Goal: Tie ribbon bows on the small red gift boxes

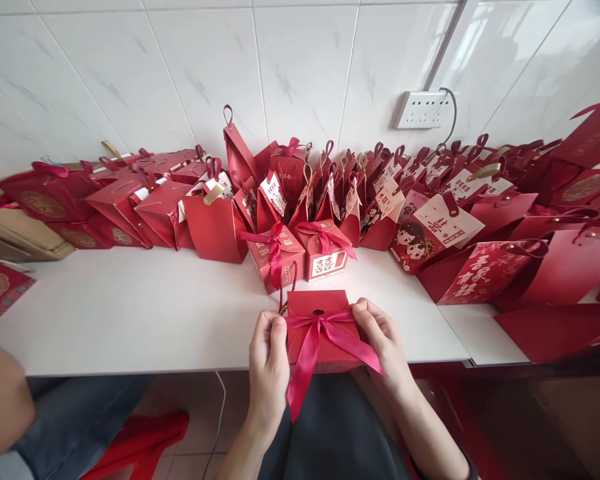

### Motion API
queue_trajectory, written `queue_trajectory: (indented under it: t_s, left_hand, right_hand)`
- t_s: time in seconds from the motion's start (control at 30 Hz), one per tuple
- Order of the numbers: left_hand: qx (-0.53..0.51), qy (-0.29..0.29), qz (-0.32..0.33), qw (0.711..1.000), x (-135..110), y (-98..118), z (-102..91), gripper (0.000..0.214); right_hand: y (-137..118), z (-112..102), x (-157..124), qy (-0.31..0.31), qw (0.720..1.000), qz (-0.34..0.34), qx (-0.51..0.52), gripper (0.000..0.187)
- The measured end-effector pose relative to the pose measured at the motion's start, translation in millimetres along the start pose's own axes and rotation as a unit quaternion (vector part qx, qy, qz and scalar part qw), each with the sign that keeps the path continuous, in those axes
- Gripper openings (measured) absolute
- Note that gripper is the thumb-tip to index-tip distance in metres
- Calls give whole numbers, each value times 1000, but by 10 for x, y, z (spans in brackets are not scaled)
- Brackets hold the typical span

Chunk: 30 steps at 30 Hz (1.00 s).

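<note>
A red gift box [330, 299] sits at the table's front edge, with a dark round hole in its top flap. Around it runs a crimson ribbon [307, 363], tied in a bow whose two tails hang down the front. At the box's left side my left hand [267, 353] pinches one loop of the bow. My right hand [384, 337] pinches the other loop at the right side. Just behind stand two more ribboned boxes, a left one [265, 257] with a twisted cord handle and a right one [325, 263] with a white label.
Rows of red gift boxes [215, 230] line the tiled wall [305, 67], more of them [560, 267] on the right. The white table [145, 320] runs beneath. A power strip [423, 110] hangs on the wall. Another person's knee [85, 413] and a red stool [150, 437] are at lower left.
</note>
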<state>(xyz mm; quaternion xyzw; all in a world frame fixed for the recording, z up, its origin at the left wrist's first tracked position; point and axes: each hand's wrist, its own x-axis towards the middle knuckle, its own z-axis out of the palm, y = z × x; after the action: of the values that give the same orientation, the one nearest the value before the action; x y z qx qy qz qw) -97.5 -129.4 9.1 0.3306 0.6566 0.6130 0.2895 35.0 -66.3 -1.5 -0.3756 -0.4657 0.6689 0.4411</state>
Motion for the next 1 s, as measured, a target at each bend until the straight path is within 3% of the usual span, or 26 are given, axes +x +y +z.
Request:
queue_trajectory:
  t_s: [0.13,0.23,0.3,0.4,0.43,0.6,0.7,0.8,0.9,1.0]
  left_hand:
    - [-50,-53,-46,996,36,-13,-68,30]
    - [-62,-107,-59,991,131,-24,-195,33]
    - [-36,-112,-42,992,206,-11,-277,36]
    - [40,-138,-25,989,284,59,-333,42]
    - [68,-150,-24,986,294,91,-329,42]
    - [105,-134,16,985,218,228,-231,28]
    - [74,-67,98,990,81,272,-185,18]
    - [68,-23,244,967,-99,334,-164,5]
    - [98,-38,430,897,-266,420,-140,22]
    - [154,-41,554,817,-386,494,-88,25]
  right_hand:
    - [-5,-127,39,-34,998,-33,-35,41]
    - [-22,-349,73,-48,982,-161,-89,40]
    - [-42,-482,80,-89,962,-219,-136,50]
    - [-86,-545,60,-195,924,-213,-253,98]
    - [-100,-530,50,-222,909,-205,-287,105]
    - [-113,-400,10,-258,884,-208,-331,99]
    - [-109,-376,-34,-205,871,-263,-362,101]
    - [-133,-365,-106,-150,858,-327,-366,96]
    - [-174,-342,-177,-109,841,-400,-349,93]
    - [-202,-322,-229,-85,826,-451,-327,92]
